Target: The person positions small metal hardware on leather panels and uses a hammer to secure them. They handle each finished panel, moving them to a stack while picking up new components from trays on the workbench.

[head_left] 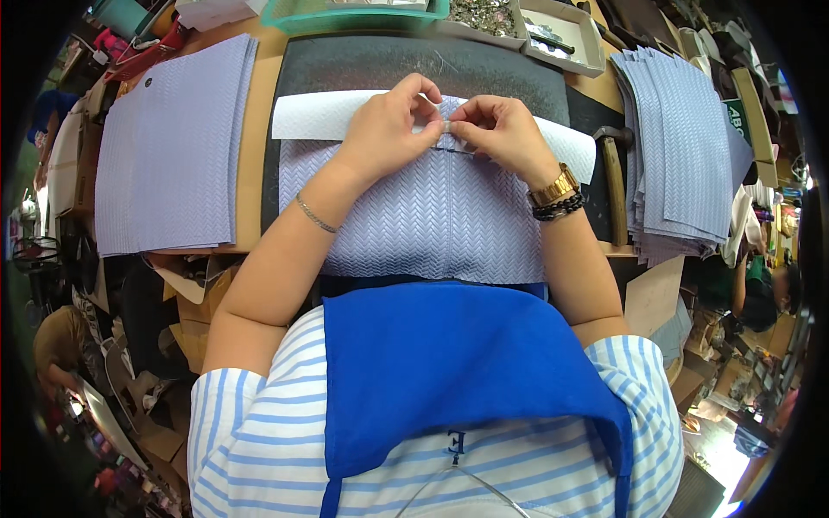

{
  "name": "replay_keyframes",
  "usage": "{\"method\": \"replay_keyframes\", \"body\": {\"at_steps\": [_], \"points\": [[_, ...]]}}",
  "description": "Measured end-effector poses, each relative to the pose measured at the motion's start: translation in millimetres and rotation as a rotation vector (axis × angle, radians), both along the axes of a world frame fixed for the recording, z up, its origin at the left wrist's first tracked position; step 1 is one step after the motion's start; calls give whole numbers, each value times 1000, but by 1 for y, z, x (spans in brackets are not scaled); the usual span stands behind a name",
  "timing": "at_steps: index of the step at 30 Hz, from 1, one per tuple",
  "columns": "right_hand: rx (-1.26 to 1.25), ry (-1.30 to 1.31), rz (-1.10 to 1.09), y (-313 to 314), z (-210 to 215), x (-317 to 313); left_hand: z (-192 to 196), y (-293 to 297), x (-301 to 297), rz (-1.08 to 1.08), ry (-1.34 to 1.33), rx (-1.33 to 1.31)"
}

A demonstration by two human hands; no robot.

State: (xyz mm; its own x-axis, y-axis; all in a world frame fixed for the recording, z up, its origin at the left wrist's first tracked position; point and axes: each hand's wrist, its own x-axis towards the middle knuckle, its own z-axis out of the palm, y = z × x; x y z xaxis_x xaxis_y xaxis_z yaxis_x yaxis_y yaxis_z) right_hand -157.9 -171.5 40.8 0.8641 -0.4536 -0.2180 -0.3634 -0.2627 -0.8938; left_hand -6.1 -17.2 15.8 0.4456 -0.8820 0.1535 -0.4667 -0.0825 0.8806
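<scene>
In front of me lies a lavender panel with a woven herringbone texture, a seam running down its middle. Its far edge is folded toward me, so a white backing shows on both sides. My left hand pinches at the fold near the seam, thumb and forefinger together. Opposite it, my right hand pinches at the same spot, fingertips almost touching the left ones. Something small and pale shows between the fingertips, but its kind is hidden. A short dark slit or line crosses the seam just below them.
Stacks of similar lavender panels lie at left and right. A hammer rests beside the right stack. Behind the dark work mat stand a green tray, a box of small metal parts and an open white box.
</scene>
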Motion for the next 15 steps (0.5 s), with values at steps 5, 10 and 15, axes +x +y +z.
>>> {"method": "replay_keyframes", "body": {"at_steps": [5, 10, 15], "points": [[33, -34, 3, -5, -10, -2, 1, -4, -2, 0, -64, -62], [-192, -239, -132, -12, 2, -7, 12, 1, -6, -36, -180, 30], [-512, -59, -238, -66, 13, -22, 9, -5, -10, -86, -330, -21]]}}
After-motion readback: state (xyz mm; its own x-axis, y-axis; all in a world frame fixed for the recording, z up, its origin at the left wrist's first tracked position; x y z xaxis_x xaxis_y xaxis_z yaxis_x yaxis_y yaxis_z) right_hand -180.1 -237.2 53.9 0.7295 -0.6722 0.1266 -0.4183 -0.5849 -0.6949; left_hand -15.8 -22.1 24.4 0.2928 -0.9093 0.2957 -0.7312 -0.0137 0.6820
